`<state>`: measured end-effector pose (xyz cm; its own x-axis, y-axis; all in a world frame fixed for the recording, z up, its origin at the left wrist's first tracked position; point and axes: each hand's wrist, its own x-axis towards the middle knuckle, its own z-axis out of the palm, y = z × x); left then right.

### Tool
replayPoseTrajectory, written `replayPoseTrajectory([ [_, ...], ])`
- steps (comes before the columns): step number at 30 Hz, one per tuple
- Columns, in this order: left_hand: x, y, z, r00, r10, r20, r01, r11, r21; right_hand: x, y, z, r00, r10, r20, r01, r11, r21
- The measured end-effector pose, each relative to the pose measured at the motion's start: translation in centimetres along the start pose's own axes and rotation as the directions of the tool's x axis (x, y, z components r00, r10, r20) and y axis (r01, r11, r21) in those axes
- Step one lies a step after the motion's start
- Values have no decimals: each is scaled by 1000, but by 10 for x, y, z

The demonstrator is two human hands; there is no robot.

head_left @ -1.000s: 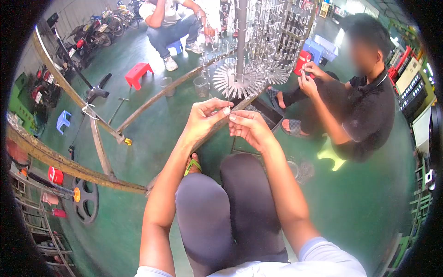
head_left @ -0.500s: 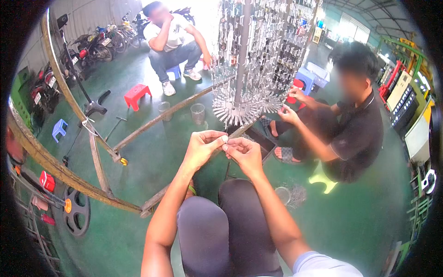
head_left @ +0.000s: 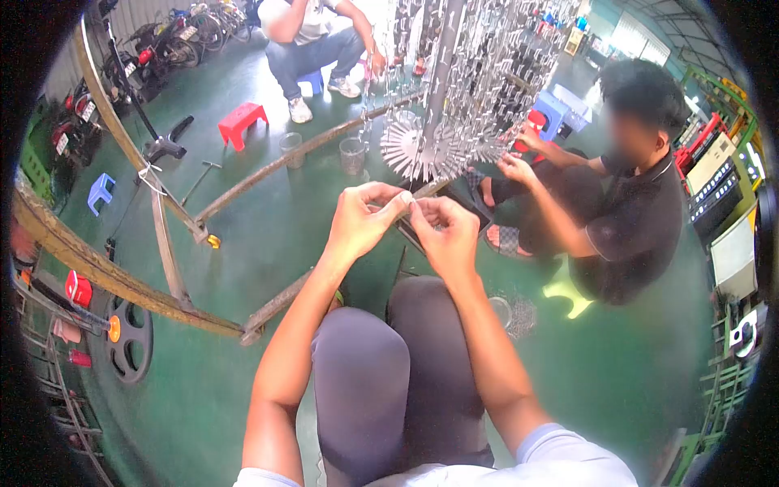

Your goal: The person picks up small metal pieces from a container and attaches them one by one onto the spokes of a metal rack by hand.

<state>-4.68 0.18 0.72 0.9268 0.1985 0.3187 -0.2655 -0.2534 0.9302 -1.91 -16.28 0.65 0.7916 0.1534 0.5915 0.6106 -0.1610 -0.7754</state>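
Observation:
My left hand [head_left: 361, 221] and my right hand [head_left: 448, 233] meet in front of my knees, each with thumb and fingers pinched together at the tips. What lies between the fingertips is too small to make out; a thin dark line shows just above them. Right beyond the hands hangs a tall rack of many small metal parts [head_left: 479, 73]. Its lower end carries a round fan of flat metal strips [head_left: 422, 152], close above my fingertips.
A co-worker in a dark shirt [head_left: 629, 211] squats at right, hands at the rack. Another person [head_left: 316, 57] squats behind. A wooden frame [head_left: 243, 187] stands left, near a red stool [head_left: 242, 126]. Clear cups [head_left: 352, 154] and small wire pieces [head_left: 521, 315] are on the floor.
The view has tilted and shifted, so surroundings sit higher in the picture. My hands are raised a little and remain pinched together at the tips, nearer the fan of strips.

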Motion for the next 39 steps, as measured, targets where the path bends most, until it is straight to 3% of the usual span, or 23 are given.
replayPoseTrajectory([
  [3, -3, -3, 2, 991, 136, 18, -136, 991, -3, 15, -18, -9, 985, 132, 108, -119, 986, -119],
  [8, -1, -9, -1, 970, 236, 61, -240, 969, 60, 47, -34, -28, 919, 156, 361, -36, 948, -318],
  [11, 1, -17, 0, 993, 42, 107, -40, 999, -15, 58, -36, -28, 894, 166, 415, -5, 933, -361],
  [14, 3, -40, 6, 980, -31, 196, 108, 912, -396, 55, -23, -25, 892, 155, 424, -34, 960, -279],
  [17, 4, -46, 10, 973, -78, 215, 177, 851, -494, 40, 5, -9, 931, 178, 317, -167, 984, -63],
  [19, 5, -54, 8, 976, -106, 188, 176, 896, -407, 33, 24, 2, 948, 189, 256, -202, 979, 25],
  [21, 10, -54, 11, 990, -101, 102, 129, 934, -333, 31, 15, 10, 985, 115, 132, -107, 992, -69],
  [23, 13, -43, 18, 993, -108, -37, 82, 898, -431, 35, 15, 19, 994, 93, 64, -83, 986, -148],
  [26, 24, -43, 18, 994, -21, -105, -10, 955, -295, 38, 22, 26, 996, 78, 41, -68, 976, -209],
  [32, 45, -35, 9, 999, 42, -31, -45, 991, -126, 39, 35, 29, 1000, 7, -26, -15, 944, -329],
  [39, 58, -23, 10, 978, 207, 19, -208, 975, 71, 38, 46, 31, 996, -15, -85, -16, 939, -343],
])
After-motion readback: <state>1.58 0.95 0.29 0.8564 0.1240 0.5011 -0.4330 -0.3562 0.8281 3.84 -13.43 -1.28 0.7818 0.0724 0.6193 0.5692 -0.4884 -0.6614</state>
